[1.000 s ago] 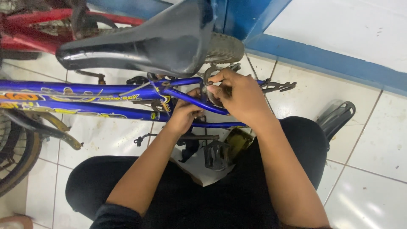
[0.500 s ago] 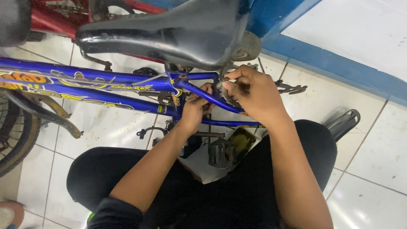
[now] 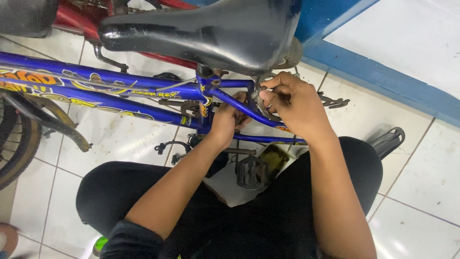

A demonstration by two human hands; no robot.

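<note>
A blue bicycle frame (image 3: 120, 91) with yellow decals stands across the view, under a black saddle (image 3: 201, 31). My right hand (image 3: 292, 103) is closed on a curved metal brake part (image 3: 261, 98) just behind the seat tube, fingers pinching it. Below the blue seat stay (image 3: 249, 112), my left hand (image 3: 227, 120) reaches up and grips something small at the frame; what it holds is hidden by the tube. My knees in black trousers sit under the frame.
A black pedal (image 3: 251, 171) on its crank hangs above a white sheet (image 3: 225, 189) on the tiled floor. A red bicycle (image 3: 72, 17) stands behind. A wheel (image 3: 14, 144) is at the left edge. A blue-edged wall (image 3: 383, 72) runs on the right.
The view has shifted so the bicycle and hands sit further right and closer. Both hands stay at the same spot behind the seat tube, fingers working slightly.
</note>
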